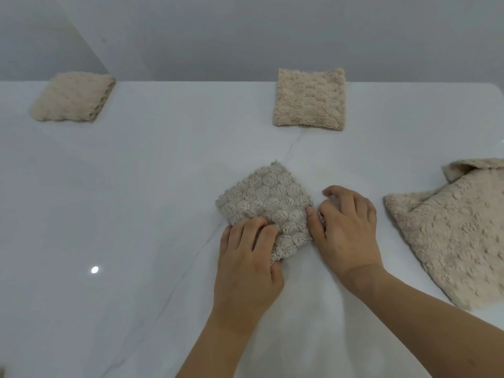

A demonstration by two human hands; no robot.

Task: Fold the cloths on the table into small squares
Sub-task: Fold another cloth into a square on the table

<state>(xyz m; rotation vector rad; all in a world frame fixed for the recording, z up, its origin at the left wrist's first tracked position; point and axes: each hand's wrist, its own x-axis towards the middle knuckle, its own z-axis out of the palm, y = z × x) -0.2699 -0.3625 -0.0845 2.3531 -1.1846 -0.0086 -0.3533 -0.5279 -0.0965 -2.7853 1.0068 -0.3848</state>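
A beige fluffy cloth (266, 203), folded into a small square and turned like a diamond, lies at the middle of the white table (136, 200). My left hand (249, 260) presses on its near-left corner, fingers curled into the pile. My right hand (346, 227) grips its right corner between thumb and fingers. Two folded beige squares lie at the far edge, one at the left (72, 96) and one at the centre (309, 100). A larger unfolded cloth (458, 236) lies at the right, its far corner turned over.
The table is glossy white marble with faint grey veins and a light reflection (94, 269) at the near left. A grey wall (245, 36) rises right behind the table's far edge. The table's rounded far-right corner (497, 90) is in view.
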